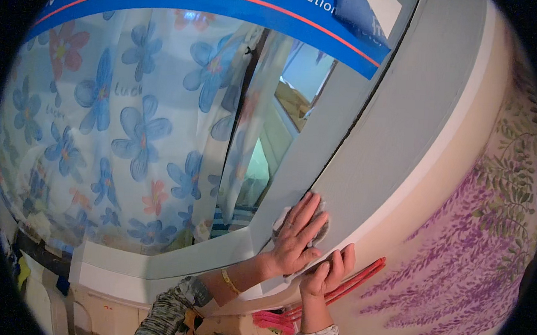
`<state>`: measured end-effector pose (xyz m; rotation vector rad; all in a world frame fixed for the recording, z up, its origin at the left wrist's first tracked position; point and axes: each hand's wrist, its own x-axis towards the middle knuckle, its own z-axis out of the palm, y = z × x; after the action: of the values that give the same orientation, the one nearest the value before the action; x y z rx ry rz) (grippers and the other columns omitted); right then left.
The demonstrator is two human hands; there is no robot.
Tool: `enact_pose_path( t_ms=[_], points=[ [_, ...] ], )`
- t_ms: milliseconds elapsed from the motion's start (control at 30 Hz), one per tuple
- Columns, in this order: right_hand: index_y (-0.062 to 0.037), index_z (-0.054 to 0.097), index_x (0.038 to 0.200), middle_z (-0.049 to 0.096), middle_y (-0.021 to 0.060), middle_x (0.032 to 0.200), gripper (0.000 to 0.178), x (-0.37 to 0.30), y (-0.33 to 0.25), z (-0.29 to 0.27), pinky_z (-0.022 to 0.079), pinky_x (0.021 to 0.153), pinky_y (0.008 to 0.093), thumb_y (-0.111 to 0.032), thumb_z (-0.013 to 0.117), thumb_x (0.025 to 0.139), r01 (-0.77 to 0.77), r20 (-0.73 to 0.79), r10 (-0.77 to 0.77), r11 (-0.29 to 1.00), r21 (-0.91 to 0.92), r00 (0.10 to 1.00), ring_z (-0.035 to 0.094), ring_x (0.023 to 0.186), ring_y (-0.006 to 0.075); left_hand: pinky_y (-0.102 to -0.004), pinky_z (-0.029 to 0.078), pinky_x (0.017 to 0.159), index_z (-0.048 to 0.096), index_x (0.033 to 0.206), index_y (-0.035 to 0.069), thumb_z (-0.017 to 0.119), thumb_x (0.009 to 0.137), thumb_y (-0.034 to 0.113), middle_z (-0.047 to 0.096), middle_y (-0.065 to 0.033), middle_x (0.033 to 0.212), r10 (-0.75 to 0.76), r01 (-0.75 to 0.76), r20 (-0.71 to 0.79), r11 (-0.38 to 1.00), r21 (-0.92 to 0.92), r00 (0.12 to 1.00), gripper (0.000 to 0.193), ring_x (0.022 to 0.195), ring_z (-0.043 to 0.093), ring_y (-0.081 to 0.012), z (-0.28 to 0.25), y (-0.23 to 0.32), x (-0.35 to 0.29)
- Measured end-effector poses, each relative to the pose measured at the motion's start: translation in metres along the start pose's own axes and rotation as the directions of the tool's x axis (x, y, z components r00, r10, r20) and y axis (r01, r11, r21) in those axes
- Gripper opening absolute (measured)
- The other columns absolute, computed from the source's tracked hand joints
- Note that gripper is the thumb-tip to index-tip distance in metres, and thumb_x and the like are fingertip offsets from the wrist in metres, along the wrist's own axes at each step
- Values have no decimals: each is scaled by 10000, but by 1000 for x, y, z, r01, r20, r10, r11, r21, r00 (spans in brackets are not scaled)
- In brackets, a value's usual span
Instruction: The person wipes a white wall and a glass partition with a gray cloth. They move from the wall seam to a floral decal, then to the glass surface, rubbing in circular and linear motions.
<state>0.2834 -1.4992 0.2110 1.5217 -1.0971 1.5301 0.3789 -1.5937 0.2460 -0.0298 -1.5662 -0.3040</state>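
Note:
My left hand [296, 239] presses a crumpled grey-white cloth [320, 225] against the grey door frame [370, 178]. Its fingers lie over the cloth, close to the dark gap that runs along the frame. A yellow band [230, 281] circles my left wrist below a patterned sleeve. Just to the right and lower, my right hand [328, 274] rests at the frame's pale outer edge, fingers raised and partly apart. I see nothing held in it, though its palm side is partly hidden.
A glass pane with a blue flower curtain [143, 135] fills the left, under a blue banner [228, 1]. Red rods [359, 279] lean by the wall, near something pink and fluffy [272, 321]. Painted purple flowers [456, 259] cover the right wall. A white ledge [114, 265] juts out lower left.

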Motion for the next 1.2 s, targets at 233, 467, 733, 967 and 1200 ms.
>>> enact_pose_path(
  t_ms=[233,467,733,967,1200],
  points=[
    [8,546,1265,410,245,1463,341,0,1,-5,326,1110,484,-162,465,982,12,5,-12,999,-37,1000,438,1307,361,-541,259,1144,432,1463,28,399,1019,512,301,-261,1559,102,-102,11,995,6,995,658,1417,306,-475,1,8,58],
    [8,557,1239,443,265,1432,321,3,-5,3,328,1099,480,-137,481,963,12,-19,-12,1000,-15,1000,452,1284,368,-513,219,1164,361,1503,31,422,1007,528,241,-242,1590,215,-215,8,973,82,977,704,1461,244,-438,5,12,160],
    [11,566,1209,459,260,1416,310,6,-8,7,334,1087,491,-128,490,943,4,-33,-4,1000,6,999,457,1270,376,-502,238,1158,388,1502,76,506,986,454,257,-224,1585,205,-205,6,977,57,979,651,1450,256,-427,0,11,167],
    [-21,618,1156,508,209,1358,306,7,-10,6,416,1001,475,-45,500,875,-10,-82,14,998,55,997,482,1202,393,-522,261,1144,415,1473,30,406,1017,505,291,-275,1557,165,-165,4,986,20,986,659,1419,308,-470,-1,-1,90],
    [-22,615,1137,531,218,1346,258,8,-12,7,415,1009,481,-62,514,903,-6,-89,9,999,34,996,503,1184,400,-531,278,1133,473,1431,13,422,1011,505,336,-280,1534,95,-95,-2,995,24,995,648,1409,333,-466,-2,9,59]
  ],
)
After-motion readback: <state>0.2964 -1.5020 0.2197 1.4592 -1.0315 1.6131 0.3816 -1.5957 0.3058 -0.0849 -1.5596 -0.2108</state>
